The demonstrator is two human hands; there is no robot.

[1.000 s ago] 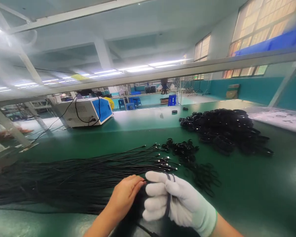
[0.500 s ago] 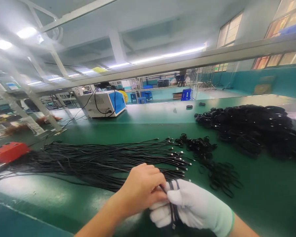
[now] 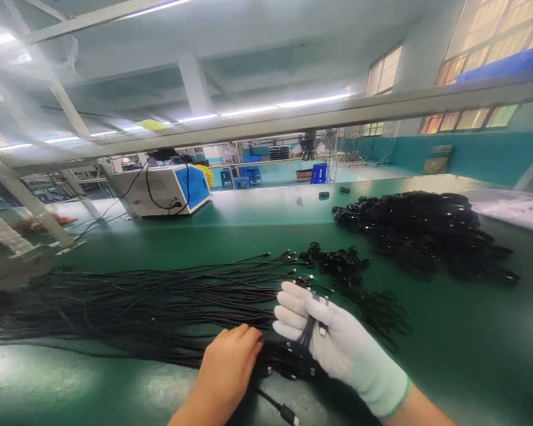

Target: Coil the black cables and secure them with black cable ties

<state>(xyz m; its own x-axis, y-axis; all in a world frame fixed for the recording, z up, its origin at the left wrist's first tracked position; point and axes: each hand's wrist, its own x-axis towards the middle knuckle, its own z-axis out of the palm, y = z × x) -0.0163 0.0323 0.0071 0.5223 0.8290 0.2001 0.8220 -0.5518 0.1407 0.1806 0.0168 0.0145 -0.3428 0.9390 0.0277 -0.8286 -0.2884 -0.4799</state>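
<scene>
My right hand (image 3: 337, 343), in a white glove, has its thumb pressed over a coiled black cable (image 3: 310, 331) lying across the palm and fingers. A small metal plug shows beside the thumb. My bare left hand (image 3: 231, 367) is closed at the edge of a spread of long black cables (image 3: 160, 302); its fingertips are hidden, so what they grip cannot be made out. Below it a single cable end with a plug (image 3: 288, 414) points toward the front of the green table (image 3: 111, 387). More plug ends lie under my right hand.
Small black loops (image 3: 342, 263) lie loose beyond my right hand. A big heap of coiled black cables (image 3: 417, 231) sits at the right. A white and blue machine (image 3: 169, 189) stands at the back left, under a metal frame beam (image 3: 249, 127).
My left hand has come away from the coil and moved down left to the loose cables. The right hand has turned palm up with the coiled cable. The view has shifted right.
</scene>
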